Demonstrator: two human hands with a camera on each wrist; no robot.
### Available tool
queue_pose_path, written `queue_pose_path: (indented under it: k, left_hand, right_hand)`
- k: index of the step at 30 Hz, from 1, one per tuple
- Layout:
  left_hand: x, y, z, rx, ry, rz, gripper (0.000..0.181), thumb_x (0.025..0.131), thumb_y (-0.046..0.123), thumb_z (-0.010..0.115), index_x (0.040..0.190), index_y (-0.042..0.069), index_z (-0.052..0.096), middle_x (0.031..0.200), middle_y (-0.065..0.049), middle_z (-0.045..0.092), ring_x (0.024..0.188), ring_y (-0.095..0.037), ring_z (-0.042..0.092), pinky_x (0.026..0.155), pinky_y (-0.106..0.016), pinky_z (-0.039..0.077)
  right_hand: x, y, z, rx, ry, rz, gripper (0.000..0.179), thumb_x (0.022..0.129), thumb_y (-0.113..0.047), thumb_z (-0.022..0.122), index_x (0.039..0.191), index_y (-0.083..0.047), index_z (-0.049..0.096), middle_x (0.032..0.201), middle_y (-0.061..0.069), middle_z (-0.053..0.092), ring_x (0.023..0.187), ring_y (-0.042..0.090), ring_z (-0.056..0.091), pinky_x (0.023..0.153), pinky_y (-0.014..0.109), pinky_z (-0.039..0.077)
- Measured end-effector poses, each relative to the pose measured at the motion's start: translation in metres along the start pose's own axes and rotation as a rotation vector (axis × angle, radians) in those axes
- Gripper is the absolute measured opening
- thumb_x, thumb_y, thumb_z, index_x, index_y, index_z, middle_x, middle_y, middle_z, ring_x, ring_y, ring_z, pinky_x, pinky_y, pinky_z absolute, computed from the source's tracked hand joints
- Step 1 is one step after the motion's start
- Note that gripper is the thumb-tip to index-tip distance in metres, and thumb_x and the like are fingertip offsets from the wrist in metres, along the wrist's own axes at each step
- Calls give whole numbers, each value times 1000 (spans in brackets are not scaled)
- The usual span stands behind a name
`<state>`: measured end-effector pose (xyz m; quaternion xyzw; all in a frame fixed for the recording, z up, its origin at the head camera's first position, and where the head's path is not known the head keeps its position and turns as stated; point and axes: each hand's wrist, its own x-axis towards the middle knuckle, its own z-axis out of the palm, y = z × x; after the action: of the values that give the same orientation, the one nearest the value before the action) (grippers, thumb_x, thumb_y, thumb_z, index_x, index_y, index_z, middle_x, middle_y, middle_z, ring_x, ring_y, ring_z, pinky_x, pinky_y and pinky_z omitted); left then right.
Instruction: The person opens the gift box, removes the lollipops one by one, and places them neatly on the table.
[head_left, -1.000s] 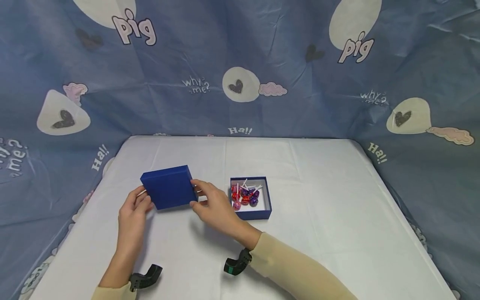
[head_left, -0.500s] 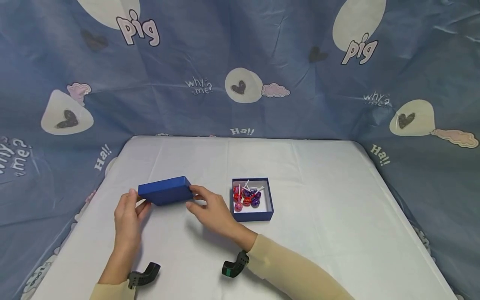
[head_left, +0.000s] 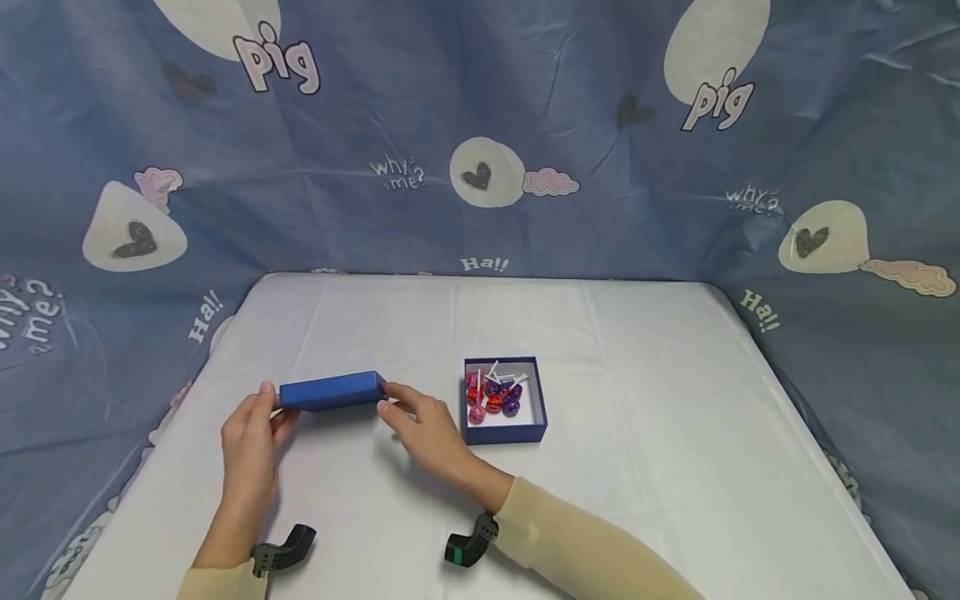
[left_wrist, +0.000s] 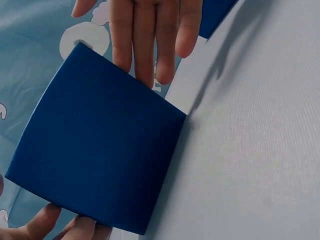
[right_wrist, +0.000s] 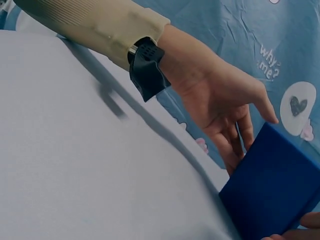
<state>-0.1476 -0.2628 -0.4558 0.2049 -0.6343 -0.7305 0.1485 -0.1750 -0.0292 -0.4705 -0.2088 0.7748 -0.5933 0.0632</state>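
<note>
Lollipops (head_left: pixel 495 396) in red, pink and purple wrappers lay in a heap in the open box (head_left: pixel 506 433), their white sticks pointing several ways. That box sat on the white worktop (head_left: pixel 637 400) and served as the landmark for everything else. A flat blue lid (head_left: pixel 330 392), named so for its matching colour and shallow shape, was to the left of the box, well apart from it, tilted so that its broad face turned down toward the person. Whether its lower edge touched the worktop could not be told.

The left hand (head_left: pixel 247 454), farthest left of the box, had its grip pinching the lid's outer end, with part of the fingers hidden. The right hand (head_left: pixel 435 437) came between lid and box; its grip was spread, fingers nearly straight, tips meeting the lid's near-box end, thumb by a corner.

The step in hand, by judgement, was two-handed handling of the lid, with its tilt under control, while the box was left untouched. The next move seemed to call for a firm hold on the left, since the right fingertips appeared to give only light support. Any swing toward the box would have needed height enough to spare the sticks.
</note>
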Motion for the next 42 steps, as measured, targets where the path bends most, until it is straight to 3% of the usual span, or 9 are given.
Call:
queue_pose_path:
  k: [4, 8, 11, 18, 24, 32, 37, 40, 42]
  left_hand:
    - [0, -1, -5, 38, -36, -14, 55, 101, 43, 58, 117, -9, 63, 124, -11, 50, 106, -12, 61, 89, -18, 52]
    - [-2, -3, -13, 153, -77, -50, 66, 99, 52, 57, 131, -6, 62, 129, -9, 57, 105, -7, 60, 83, -12, 52]
    - [-3, -4, -16, 211, -80, -67, 70, 97, 57, 56, 132, -4, 64, 127, -6, 61, 104, -7, 59, 78, -10, 51]
    - [-4, -9, -15, 277, -51, -65, 74, 98, 58, 52, 130, -8, 63, 131, -17, 60, 104, -10, 63, 82, -12, 53]
    - [1, -16, -14, 330, -17, -76, 72, 99, 59, 51, 133, -3, 63, 135, -18, 61, 110, -14, 63, 83, -12, 53]
    - [3, -20, -14, 370, -30, -56, 74, 98, 63, 47, 138, 2, 60, 140, -16, 58, 123, -21, 58, 86, -12, 51]
    - [0, -17, -10, 448, 15, 14, 65, 101, 57, 48, 139, 5, 61, 138, -12, 61, 127, -23, 56, 101, -24, 49]
    - [-4, -12, -5, 541, 71, 115, 58, 102, 53, 49, 137, 8, 63, 136, -9, 63, 128, -25, 55, 106, -39, 46]
    - [-8, -6, 0, 574, 85, 187, 53, 103, 49, 51, 137, 10, 64, 136, -8, 63, 129, -25, 55, 107, -44, 44]
  right_hand:
    - [-4, 1, 2, -1, -4, 13, 54, 102, -47, 52, 143, -12, 58, 116, 1, 72, 91, 19, 72, 81, 24, 55]
    - [-8, 3, 4, -38, -1, 16, 53, 102, -43, 55, 141, -8, 60, 120, 2, 71, 105, 11, 68, 93, 27, 53]
    - [-10, 4, 5, -65, 10, 24, 53, 100, -42, 57, 140, -7, 60, 120, 0, 71, 111, 8, 64, 99, 27, 49]
    - [-8, 9, 10, -20, -42, 84, 52, 97, -35, 63, 138, -3, 61, 101, -2, 73, 66, 11, 69, 76, 21, 53]
    - [-6, 13, 14, 28, -73, 119, 52, 96, -31, 64, 138, -1, 60, 93, -4, 73, 70, 9, 67, 55, 23, 53]
    - [-5, 16, 15, 29, -77, 126, 52, 95, -29, 65, 139, -2, 60, 86, -5, 72, 72, 8, 66, 56, 24, 54]
    - [-4, 11, 9, -57, -79, 80, 50, 96, -29, 66, 139, -4, 60, 106, 1, 74, 87, 5, 67, 74, 23, 56]
    - [-3, 3, 1, -113, -82, 31, 49, 97, -28, 65, 142, -9, 59, 125, 6, 69, 100, 3, 65, 84, 21, 53]
    - [-2, -4, -5, -112, -91, 14, 49, 98, -27, 63, 144, -12, 57, 133, 8, 65, 104, 5, 65, 83, 22, 54]
